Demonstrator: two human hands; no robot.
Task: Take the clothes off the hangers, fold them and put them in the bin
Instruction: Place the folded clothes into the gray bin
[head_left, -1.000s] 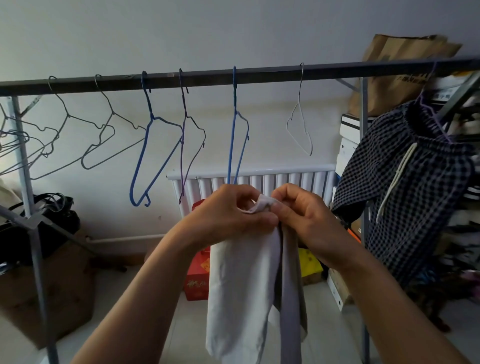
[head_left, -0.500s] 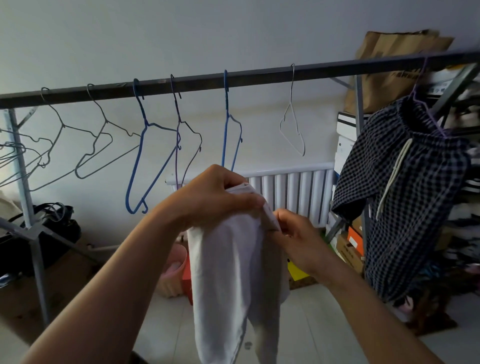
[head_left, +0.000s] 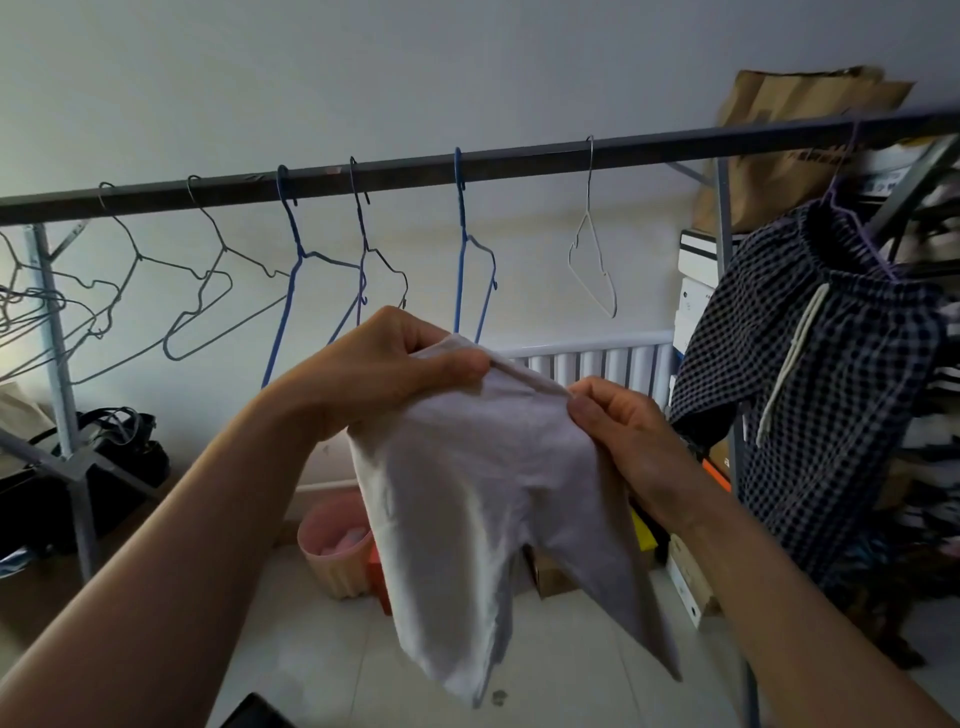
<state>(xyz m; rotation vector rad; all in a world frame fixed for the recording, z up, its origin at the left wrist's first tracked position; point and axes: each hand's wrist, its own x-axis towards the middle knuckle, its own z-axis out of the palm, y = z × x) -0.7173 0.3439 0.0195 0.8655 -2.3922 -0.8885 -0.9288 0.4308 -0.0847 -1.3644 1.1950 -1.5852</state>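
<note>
Rail (head_left: 519, 161) crosses overhead; bare hangers (head_left: 460, 234) dangle behind, gaps between them. Checked garment (head_left: 831, 389) blocks right side. Pink bin (head_left: 330, 571) below, partly behind held white cloth (head_left: 467, 493).

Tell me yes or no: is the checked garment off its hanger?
No, the checked garment hangs on a purple hanger hooked over the rail.

Bare hangers (head_left: 291, 270) hang along the rail (head_left: 415, 169), checked shorts (head_left: 831, 374) at its right end, a bin (head_left: 332, 545) on the floor (head_left: 571, 675) below.
</note>
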